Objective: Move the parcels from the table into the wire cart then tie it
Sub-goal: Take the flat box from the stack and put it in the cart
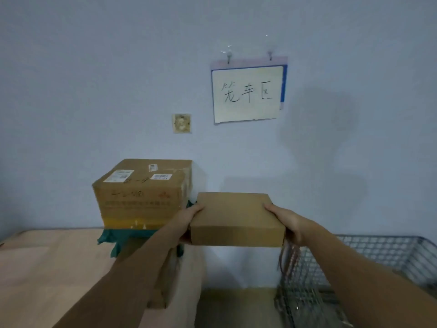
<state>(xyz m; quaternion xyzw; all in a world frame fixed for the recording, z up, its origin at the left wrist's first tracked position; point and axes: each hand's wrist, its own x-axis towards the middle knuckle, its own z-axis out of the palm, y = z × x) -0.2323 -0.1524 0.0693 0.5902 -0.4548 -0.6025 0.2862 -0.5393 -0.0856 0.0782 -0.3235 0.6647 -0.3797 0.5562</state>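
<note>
A: Quick, what's in the hands?

B: Flat cardboard parcel (236,218), plain brown, held up in the air between both hands. Left hand (189,218) grips its left edge, thumb on top, the other fingers tucked under and hidden. Right hand (287,223) grips the right edge, thumb on the top corner, fingers wrapped down the side.

A: Where is it relative to table and cart?

B: It hangs over the gap between them, touching neither. Table (47,261) is lower left, light wood-coloured top. Wire cart (378,256) is lower right, grey mesh, top rim below the parcel. Reddish cords (287,259) hang at the cart's near-left corner, just under the right hand.

A: Other parcels?

B: Large cardboard box (142,192) stands on the table by the wall, white shipping labels on top, handwriting on the front, yellowish band low down. It sits on a green bag-wrapped item (113,240). Another brown carton (163,287) is at the table edge, mostly covered by the left forearm.

A: Background?

B: Pale blue wall (94,79), a handwritten sign (247,93) hung from two hooks, and a small yellowed wall plate (181,123) left of it. Blurry frame; the labels can't be read.
</note>
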